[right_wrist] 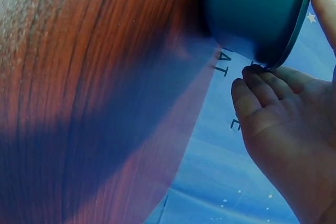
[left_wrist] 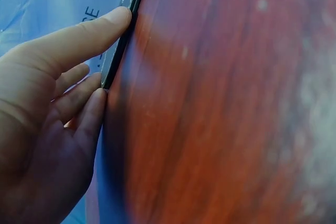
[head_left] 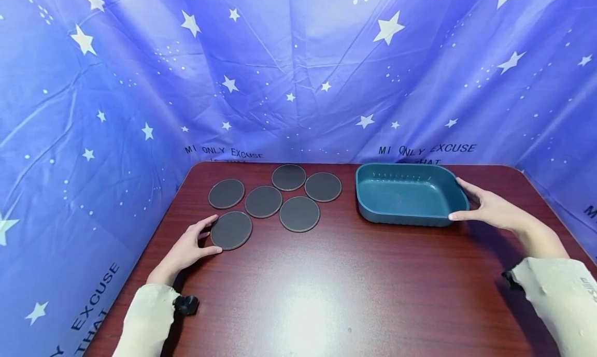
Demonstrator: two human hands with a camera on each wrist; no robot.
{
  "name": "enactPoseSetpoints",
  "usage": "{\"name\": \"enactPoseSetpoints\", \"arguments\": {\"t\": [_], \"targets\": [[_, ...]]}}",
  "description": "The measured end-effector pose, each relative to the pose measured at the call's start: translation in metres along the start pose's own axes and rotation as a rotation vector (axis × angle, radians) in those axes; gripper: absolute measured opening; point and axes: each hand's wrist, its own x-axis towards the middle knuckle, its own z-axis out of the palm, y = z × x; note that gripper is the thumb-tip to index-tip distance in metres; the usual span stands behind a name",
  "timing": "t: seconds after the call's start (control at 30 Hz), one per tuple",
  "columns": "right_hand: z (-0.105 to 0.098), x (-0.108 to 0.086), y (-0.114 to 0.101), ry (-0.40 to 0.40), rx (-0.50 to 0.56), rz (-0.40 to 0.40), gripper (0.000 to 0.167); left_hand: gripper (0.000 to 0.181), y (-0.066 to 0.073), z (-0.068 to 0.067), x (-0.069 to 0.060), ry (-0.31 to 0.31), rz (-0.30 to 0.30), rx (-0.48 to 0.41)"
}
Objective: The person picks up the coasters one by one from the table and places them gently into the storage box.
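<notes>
Several round dark coasters lie flat on the table in the head view. My left hand [head_left: 186,245] is at the nearest left coaster [head_left: 231,230], thumb at its front edge and fingers at its left edge. In the left wrist view, the thumb and fingertips touch the rim of that coaster [left_wrist: 122,40], seen edge-on. At the right stands a teal rectangular basin [head_left: 366,212] with rounded corners. My right hand [head_left: 496,209] holds its right end, thumb at the front corner and fingers by the right rim. The right wrist view shows fingertips against the basin's wall [right_wrist: 257,14].
Other coasters [head_left: 226,194] sit close together at the back left of the dark red wooden table [head_left: 373,274]. A blue curtain [head_left: 298,77] with white stars hangs behind and beside the table. Black wrist devices [head_left: 186,305] show at the sleeves.
</notes>
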Motion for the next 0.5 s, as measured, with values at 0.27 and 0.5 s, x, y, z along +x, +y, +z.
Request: {"name": "enactPoseSetpoints", "arguments": {"t": [0.27,0.5], "targets": [[0.0012,0.0007,0.0009,0.002,-0.003,-0.01,0.107,0.084,0.0022,0.004,0.0027,0.037,0.009,0.065],[0.0016,-0.0005,0.0002,0.004,0.0,-0.006,0.107,0.085,0.0008,0.0101,0.0028,0.054,0.046,0.083]]}}
